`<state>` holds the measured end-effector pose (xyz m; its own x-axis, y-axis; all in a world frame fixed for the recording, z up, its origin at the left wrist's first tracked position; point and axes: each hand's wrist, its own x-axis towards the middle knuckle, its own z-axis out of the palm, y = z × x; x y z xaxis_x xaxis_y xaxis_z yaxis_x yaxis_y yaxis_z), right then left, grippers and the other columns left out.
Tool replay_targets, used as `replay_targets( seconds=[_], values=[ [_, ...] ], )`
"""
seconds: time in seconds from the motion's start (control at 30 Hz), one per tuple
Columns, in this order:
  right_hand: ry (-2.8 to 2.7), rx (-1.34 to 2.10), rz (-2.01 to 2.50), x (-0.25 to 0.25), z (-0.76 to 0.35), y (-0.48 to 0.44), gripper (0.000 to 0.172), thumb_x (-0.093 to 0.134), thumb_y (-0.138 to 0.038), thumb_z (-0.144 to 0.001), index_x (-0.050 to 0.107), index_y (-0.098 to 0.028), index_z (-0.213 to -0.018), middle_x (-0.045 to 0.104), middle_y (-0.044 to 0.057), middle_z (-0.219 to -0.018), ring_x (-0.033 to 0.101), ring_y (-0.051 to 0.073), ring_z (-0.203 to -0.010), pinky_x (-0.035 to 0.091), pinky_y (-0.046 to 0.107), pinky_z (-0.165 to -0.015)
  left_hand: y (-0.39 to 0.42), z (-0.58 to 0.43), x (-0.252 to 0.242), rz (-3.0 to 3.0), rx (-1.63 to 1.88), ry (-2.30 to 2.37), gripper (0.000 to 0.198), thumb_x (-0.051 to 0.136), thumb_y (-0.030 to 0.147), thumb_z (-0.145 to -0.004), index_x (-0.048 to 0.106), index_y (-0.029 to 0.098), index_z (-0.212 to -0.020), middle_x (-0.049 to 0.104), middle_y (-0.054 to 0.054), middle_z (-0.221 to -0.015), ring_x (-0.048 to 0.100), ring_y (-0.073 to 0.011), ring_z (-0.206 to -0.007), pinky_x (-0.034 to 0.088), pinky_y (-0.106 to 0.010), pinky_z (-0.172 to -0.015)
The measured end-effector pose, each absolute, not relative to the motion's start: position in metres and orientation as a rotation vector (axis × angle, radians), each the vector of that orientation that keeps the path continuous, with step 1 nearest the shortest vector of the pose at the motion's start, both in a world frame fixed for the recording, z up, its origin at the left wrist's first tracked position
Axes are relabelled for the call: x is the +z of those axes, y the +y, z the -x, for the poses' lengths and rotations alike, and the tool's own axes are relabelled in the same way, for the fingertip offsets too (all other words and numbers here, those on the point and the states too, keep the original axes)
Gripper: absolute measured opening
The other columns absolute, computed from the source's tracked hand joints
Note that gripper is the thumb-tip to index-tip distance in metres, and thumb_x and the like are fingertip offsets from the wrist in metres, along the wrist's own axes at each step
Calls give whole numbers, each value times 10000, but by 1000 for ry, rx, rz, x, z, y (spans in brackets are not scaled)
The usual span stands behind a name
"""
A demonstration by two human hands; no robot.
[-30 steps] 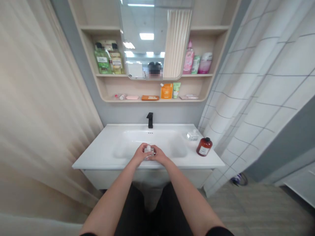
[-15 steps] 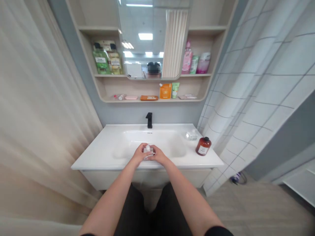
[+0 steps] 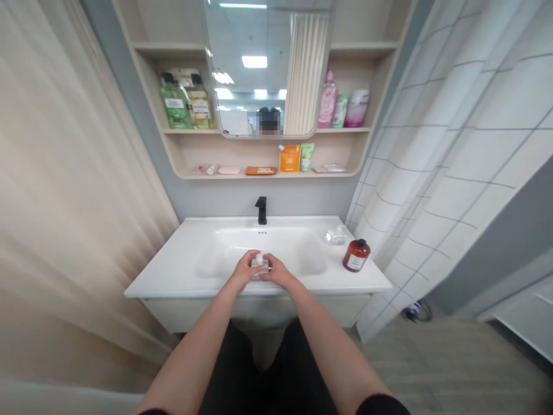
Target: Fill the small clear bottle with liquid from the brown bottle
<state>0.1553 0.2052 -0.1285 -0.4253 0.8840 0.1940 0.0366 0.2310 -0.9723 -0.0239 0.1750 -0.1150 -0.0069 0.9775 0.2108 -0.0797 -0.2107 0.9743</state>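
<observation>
Between my two hands is a small clear bottle with a white top (image 3: 260, 262), held upright over the front of the white sink (image 3: 302, 245). My left hand (image 3: 245, 270) grips its left side, fingers curled round the back and thumb in front. On the other side my right hand (image 3: 276, 271) wraps round it the same way. What is inside the bottle is too small to make out. A second clear container (image 3: 336, 235) rests on the counter to the right, near a brown bottle with a black cap (image 3: 356, 255).
A black faucet (image 3: 261, 211) stands behind the basin. Above it, a shelf unit (image 3: 276, 176) carries several bottles, an orange pouch (image 3: 290, 158) and small packs around a mirror (image 3: 253, 75). A beige curtain (image 3: 86, 202) hangs at left, a white checked curtain (image 3: 415, 173) at right.
The view has shifted very slightly. Both hands keep the same hold on the clear bottle, with no clear movement of it.
</observation>
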Motion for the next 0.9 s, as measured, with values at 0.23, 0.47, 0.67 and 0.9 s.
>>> replay_targets(
  seconds=[0.23, 0.47, 0.67, 0.9],
  values=[
    [-1682, 1309, 827, -128, -155, 205, 762, 1028, -400, -528, 686, -254, -1194, 754, 6, -1093, 682, 238, -981, 538, 385, -945, 174, 24, -114, -1289, 1370, 1042, 649, 1017, 443, -607, 695, 213, -1121, 740, -25, -987, 672, -217, -889, 515, -332, -841],
    [-1707, 1281, 842, -131, -157, 207, 768, 1025, -390, -539, 687, -238, -1212, 748, 20, -1117, 676, 232, -984, 535, 370, -930, 177, 26, -118, -1374, 1435, 1046, 580, 953, 488, -679, 700, 213, -1123, 749, -31, -1037, 698, -227, -967, 553, -343, -897],
    [-1742, 1257, 864, -133, -158, 209, 767, 1028, -415, -550, 674, -255, -1212, 719, -9, -1050, 644, 209, -914, 530, 342, -863, 176, 39, -93, -1725, 1330, 1151, 386, 813, 532, -850, 812, 203, -1053, 806, -104, -1130, 736, -277, -1100, 556, -431, -1062],
    [-1749, 1218, 881, -135, -158, 211, 749, 1029, -441, -551, 680, -263, -1190, 717, -7, -1085, 659, 231, -966, 527, 356, -894, 178, 49, -45, -1902, 1295, 1360, 349, 791, 435, -876, 830, 218, -1147, 832, -75, -1076, 756, -232, -956, 605, -390, -952]
  ],
)
